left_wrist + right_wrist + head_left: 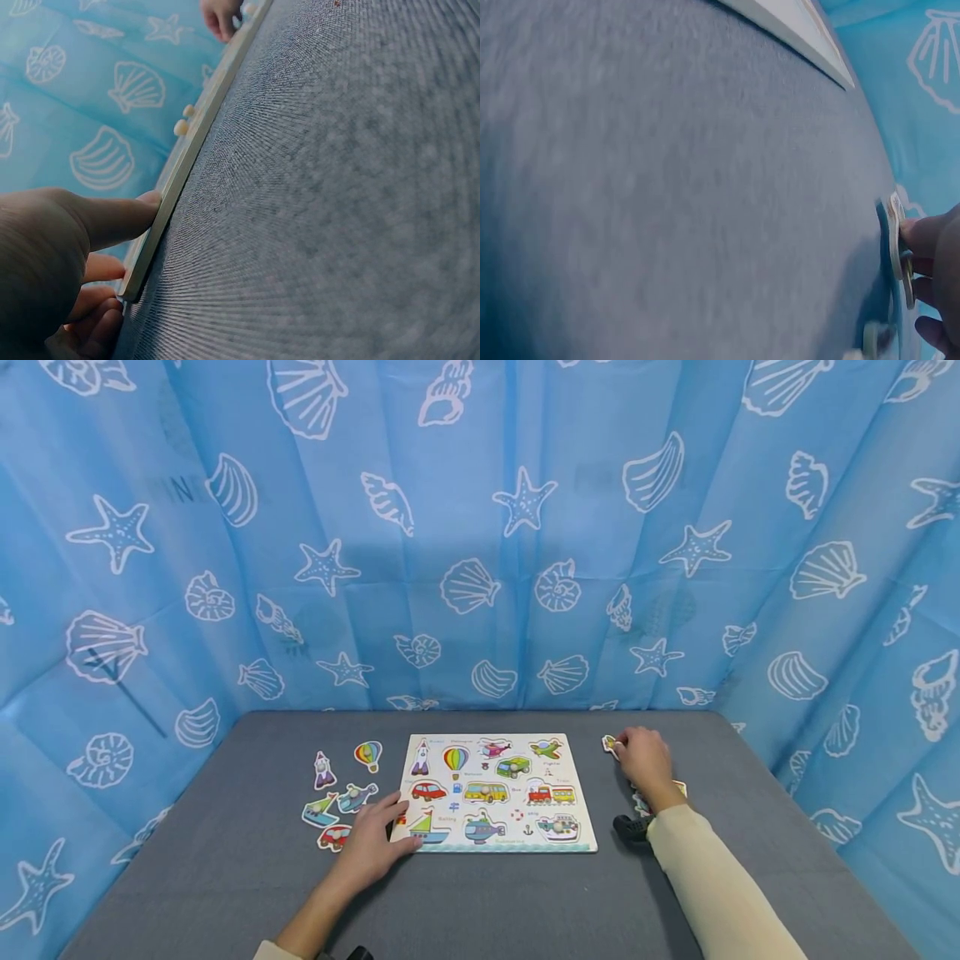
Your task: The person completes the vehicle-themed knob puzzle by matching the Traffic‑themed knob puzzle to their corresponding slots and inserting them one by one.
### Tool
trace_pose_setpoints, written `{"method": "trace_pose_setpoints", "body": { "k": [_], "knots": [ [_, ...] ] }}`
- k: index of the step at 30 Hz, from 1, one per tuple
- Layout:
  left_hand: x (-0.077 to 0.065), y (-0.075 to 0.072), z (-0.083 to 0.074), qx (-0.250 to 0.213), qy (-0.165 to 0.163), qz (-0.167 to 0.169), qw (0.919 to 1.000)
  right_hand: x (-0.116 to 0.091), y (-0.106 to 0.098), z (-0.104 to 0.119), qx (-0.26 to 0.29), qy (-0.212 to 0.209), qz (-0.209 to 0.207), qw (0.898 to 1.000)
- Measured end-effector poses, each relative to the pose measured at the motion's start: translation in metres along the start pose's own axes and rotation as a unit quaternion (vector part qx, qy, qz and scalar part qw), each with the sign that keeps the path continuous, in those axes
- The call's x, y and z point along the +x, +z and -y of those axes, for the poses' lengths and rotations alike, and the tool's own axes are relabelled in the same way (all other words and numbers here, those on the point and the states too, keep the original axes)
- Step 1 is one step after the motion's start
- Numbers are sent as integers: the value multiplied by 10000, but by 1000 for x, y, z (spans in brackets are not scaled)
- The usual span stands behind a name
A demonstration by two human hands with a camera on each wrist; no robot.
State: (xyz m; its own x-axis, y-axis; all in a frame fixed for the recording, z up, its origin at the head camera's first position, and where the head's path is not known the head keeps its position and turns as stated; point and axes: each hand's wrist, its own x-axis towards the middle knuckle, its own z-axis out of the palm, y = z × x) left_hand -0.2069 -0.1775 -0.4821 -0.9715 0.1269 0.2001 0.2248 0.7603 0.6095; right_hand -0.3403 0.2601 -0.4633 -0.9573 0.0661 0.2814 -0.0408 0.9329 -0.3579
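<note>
A wooden puzzle board with pictures of vehicles lies flat on the table. My left hand holds its near left corner, thumb against the front edge and fingers at the left side; the left wrist view shows the thumb touching the board's rim. To the right of the board, my right hand pinches a small white-edged puzzle piece showing some yellow. Its picture is mostly hidden. In the right wrist view the piece stands tilted up at the fingertips.
Left of the board lie loose pieces: a rocket, a balloon, a sailboat, a submarine and a red car. More pieces lie partly hidden under the right wrist. A blue shell-patterned curtain surrounds the grey table.
</note>
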Motion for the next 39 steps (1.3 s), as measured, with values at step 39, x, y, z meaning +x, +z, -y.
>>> {"method": "trace_pose_setpoints", "body": {
  "k": [39],
  "knots": [
    [1,2,2,79,-14,17,10000,6,36,77,513,-1176,426,9908]
  ]
}}
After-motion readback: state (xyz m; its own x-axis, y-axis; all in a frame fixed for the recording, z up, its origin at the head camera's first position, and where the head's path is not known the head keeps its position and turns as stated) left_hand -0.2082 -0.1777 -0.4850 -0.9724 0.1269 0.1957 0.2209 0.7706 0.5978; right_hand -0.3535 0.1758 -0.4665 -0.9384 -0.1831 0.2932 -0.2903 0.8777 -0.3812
